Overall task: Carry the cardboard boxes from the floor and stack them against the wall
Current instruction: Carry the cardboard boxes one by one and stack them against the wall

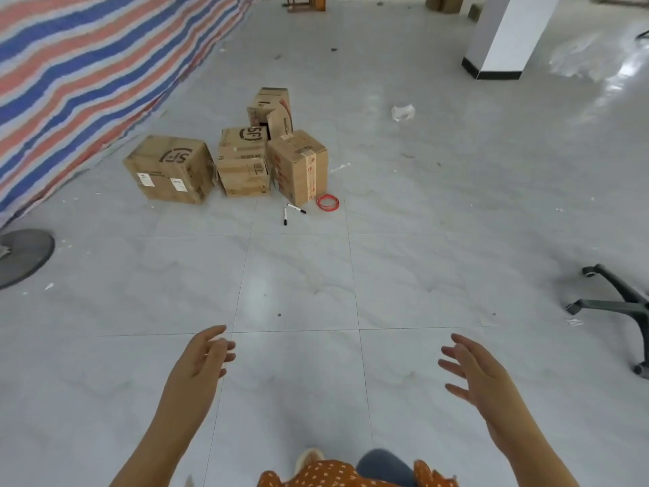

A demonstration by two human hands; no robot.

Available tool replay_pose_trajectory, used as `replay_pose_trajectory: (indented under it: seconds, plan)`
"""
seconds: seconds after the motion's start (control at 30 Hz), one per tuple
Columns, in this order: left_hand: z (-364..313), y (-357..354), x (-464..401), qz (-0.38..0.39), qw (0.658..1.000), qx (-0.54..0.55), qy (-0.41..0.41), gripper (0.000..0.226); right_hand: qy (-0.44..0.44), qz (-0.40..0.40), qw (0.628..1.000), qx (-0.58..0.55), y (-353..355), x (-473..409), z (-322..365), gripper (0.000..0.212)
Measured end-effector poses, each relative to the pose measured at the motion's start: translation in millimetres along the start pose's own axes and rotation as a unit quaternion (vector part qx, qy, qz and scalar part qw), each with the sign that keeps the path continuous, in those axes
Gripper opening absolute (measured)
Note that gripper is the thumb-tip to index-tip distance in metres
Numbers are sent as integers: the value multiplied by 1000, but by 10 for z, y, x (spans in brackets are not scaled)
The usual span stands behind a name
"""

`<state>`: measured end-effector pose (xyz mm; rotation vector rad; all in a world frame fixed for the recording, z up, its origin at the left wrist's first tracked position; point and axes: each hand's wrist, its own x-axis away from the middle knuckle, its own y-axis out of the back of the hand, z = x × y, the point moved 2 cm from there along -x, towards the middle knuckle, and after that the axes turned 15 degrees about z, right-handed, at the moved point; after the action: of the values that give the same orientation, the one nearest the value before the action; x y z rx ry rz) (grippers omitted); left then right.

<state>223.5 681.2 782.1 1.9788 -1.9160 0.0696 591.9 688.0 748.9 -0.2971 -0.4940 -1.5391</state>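
Note:
Several cardboard boxes sit clustered on the tiled floor ahead. A wide box [171, 168] with an SF logo is at the left, a stacked-looking box [243, 161] stands in the middle, and a taped box [298, 166] is at the right. Behind them lies an opened, tipped box [271, 108]. My left hand [203, 356] and my right hand [472, 369] reach forward low in the view, fingers spread and relaxed, holding nothing. Both hands are well short of the boxes.
A striped red, white and blue tarp [87, 72] covers the wall at the left. Two markers [285, 216] and a red coil [327, 202] lie by the boxes. A round grey base [21, 256] sits left, a chair base [618, 304] right, a white pillar [509, 33] far right.

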Motion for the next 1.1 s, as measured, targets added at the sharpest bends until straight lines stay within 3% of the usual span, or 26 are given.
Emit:
replay_pose_trajectory:
  seconds: [0.2, 0.4, 0.77, 1.1]
  plan:
    - [-176, 75, -1033, 6, 1000, 8, 29, 22, -36, 7, 999, 18, -131, -973, 501, 38]
    - [-334, -18, -2289, -34, 997, 29, 62, 20, -52, 0, 998, 19, 84, -2340, 1034, 39]
    - [-1456, -511, -4776, -43, 998, 28, 39, 23, 33, 69, 993, 94, 490, -4865, 2735, 29]
    - [-1835, -470, -6895, -55, 994, 34, 91, 25, 0, 57, 995, 78, 511, -6899, 3466, 26]
